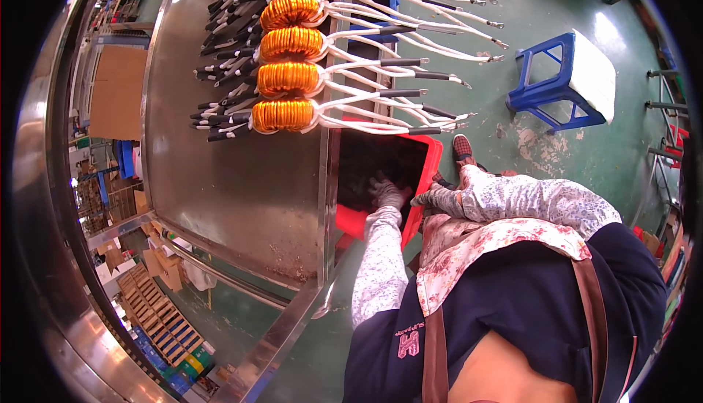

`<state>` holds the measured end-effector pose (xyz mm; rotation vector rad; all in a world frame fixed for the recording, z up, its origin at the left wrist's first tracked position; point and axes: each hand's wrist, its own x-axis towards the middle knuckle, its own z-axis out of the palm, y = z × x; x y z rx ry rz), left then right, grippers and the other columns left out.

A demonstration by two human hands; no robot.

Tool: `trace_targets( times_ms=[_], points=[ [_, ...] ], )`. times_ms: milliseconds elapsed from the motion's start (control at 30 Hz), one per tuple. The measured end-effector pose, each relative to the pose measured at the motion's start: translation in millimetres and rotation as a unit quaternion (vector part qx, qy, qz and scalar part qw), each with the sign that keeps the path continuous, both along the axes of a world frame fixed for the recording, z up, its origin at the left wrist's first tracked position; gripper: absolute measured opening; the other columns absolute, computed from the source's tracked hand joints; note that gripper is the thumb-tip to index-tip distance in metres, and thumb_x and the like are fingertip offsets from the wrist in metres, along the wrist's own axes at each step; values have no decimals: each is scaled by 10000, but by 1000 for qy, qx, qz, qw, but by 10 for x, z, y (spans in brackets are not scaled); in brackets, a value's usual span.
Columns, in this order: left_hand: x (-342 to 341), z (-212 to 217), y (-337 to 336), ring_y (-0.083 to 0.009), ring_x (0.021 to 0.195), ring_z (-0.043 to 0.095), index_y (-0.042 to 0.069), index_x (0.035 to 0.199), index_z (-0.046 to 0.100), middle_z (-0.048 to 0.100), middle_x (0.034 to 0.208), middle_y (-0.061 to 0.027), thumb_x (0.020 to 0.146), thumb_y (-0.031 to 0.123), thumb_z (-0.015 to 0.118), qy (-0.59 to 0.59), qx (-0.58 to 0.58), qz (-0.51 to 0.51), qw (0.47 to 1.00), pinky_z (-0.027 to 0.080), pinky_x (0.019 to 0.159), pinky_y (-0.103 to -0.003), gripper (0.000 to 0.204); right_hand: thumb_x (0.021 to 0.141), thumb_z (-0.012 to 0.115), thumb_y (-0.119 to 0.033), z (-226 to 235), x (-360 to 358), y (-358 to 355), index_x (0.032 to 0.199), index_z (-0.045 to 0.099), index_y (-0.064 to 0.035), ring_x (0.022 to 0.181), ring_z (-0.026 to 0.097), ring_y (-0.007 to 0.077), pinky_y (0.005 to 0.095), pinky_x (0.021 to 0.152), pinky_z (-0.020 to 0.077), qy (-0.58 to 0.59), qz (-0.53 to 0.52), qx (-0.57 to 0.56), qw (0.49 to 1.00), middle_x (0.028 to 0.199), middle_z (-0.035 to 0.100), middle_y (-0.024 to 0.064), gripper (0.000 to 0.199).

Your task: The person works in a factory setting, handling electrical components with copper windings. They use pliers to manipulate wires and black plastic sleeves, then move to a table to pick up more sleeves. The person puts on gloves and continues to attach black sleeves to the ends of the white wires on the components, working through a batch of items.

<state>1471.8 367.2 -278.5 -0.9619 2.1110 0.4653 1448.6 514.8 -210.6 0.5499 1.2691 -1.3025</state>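
My left hand [389,193], in a grey glove, reaches into a red bin [432,155] with a dark interior. Its fingers look spread, and nothing shows in them; what lies beneath is too dark to make out. At the bin's right rim is my right hand [435,199], gloved too, its fingers closed over the edge. Beyond the bin, on the metal bench [227,183], stands a row of copper-wound ring coils [283,116]. White sleeved leads [388,102] with black sleeving and metal lugs stick out from them over the bench's right edge.
A blue stool [560,80] with a pale top stands on the green floor to the right. Left of the bench are a cardboard sheet [117,91], a wooden pallet [157,315] and several boxes. A metal frame rail [271,344] runs along the near left.
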Motion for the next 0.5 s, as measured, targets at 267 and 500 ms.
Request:
trace_targets(
  times_ms=[267,500],
  points=[
    [471,-315,-894,-290,1146,452,122,1316,333,455,1240,-178,583,133,759,221,125,63,965,387,955,-360,847,673,732,-247,-121,35,7,969,584,-89,633,606,218,326,565,520,-26,64,-33,997,763,591,95,367],
    [666,-706,-710,-334,1164,424,109,1318,332,439,1247,-202,575,266,793,192,110,-53,974,383,962,-391,889,648,741,-233,69,-94,-41,983,574,-65,602,605,237,338,561,524,54,61,19,996,823,598,122,411]
  ],
)
